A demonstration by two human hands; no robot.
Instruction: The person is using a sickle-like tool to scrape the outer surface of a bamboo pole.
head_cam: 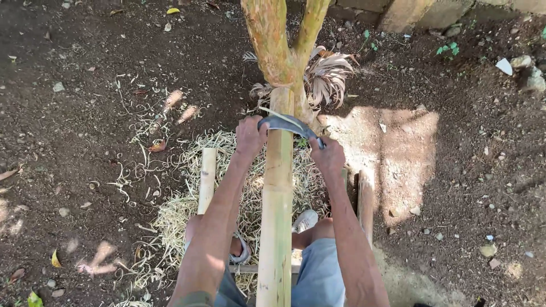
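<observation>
A long pale bamboo pole (277, 193) runs from between my knees up to the fork of a small tree trunk (278, 45). Across the pole lies a curved dark blade (287, 124), held at both ends. My left hand (250, 135) grips the blade's left end. My right hand (328, 154) grips the handle at its right end. A thin strip of shaving curls up from the pole just above the blade.
A heap of pale bamboo shavings (182, 210) covers the soil under the pole. Short bamboo pieces stand left (207, 179) and right (365, 202). My sandalled feet (305, 220) rest below. Stones and a wall base (432, 11) lie beyond, top right.
</observation>
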